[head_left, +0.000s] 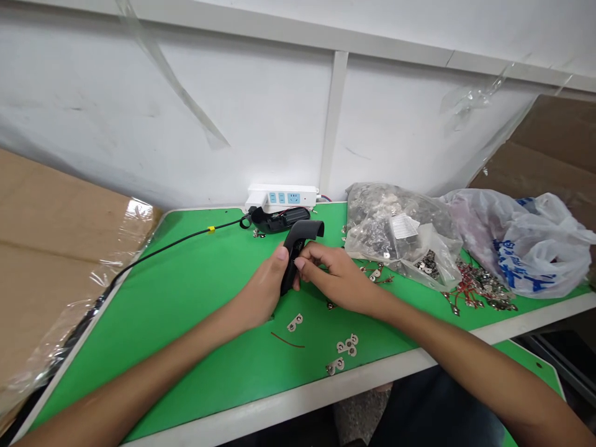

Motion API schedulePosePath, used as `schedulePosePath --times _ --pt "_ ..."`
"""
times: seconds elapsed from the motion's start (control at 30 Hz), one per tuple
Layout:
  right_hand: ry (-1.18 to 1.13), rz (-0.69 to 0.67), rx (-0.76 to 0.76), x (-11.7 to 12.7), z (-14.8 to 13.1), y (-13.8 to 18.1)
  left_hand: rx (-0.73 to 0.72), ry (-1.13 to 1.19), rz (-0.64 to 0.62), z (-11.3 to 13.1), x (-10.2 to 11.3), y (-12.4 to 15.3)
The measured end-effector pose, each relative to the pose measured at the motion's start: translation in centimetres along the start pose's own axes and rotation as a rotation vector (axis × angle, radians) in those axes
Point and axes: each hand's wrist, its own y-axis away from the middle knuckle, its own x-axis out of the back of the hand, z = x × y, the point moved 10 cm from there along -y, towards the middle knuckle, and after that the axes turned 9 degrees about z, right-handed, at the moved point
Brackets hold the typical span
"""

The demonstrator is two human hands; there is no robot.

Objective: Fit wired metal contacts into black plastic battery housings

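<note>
My left hand (263, 282) is closed round a black curved plastic handle shell (298, 239), its thumb along the side. The shell stands roughly upright, its bent upper end pointing right. Against its open inner side, my right hand (328, 273) has thumb and forefinger pinched together. What those fingertips hold, if anything, is too small to make out. Just behind lies another black housing (282, 218) with wires inside. In front of my hands, small metal contact plates (295, 322) and a thin red-brown wire (287, 340) lie on the green tabletop (205, 366).
A white power strip (293, 197) sits against the wall, and a black cable (172, 241) runs left. To the right are a clear bag of metal parts (382, 217), a pile of red-wired contacts (482, 288) and a white plastic bag (526, 242). Cardboard (60, 248) flanks the left.
</note>
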Motion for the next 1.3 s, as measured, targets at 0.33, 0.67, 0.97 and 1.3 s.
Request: schedulePosePath --times 0.33,0.67,0.97,1.3 --pt "0.064 -0.004 0.02 -0.08 -0.46 0.11 -0.013 -0.004 -0.023 -0.23 -0.14 0.06" --pt "0.091 -0.025 0.04 -0.14 -0.6 0.19 -0.032 -0.011 -0.018 0.07 -0.21 0.0" --pt "0.104 -0.031 0.056 -0.13 -0.82 0.25 -0.026 0.001 -0.027 -0.2 -0.25 0.01" --pt "0.115 -0.036 0.06 -0.21 -0.56 0.21 -0.045 -0.019 -0.018 0.0 -0.18 -0.04"
